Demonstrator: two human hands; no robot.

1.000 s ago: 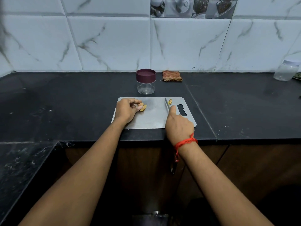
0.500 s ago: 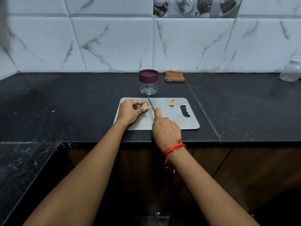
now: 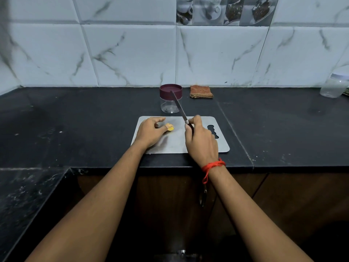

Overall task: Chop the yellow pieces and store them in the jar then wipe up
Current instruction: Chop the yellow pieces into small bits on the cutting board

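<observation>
Nearest, we see a red thread (image 3: 213,165) on the right wrist. The right hand (image 3: 201,140) grips a knife (image 3: 179,108), its blade raised off the board (image 3: 170,147) and slanting up across the jar (image 3: 170,100). The left hand (image 3: 149,132) lies on the board, apart from the right. Its thumb tip is at the yellow piece (image 3: 171,127) and its fingers are curled, though we can't quite tell whether it pins the piece. Behind the board stands the maroon-lidded jar, with a folded cloth (image 3: 201,91) beside it.
</observation>
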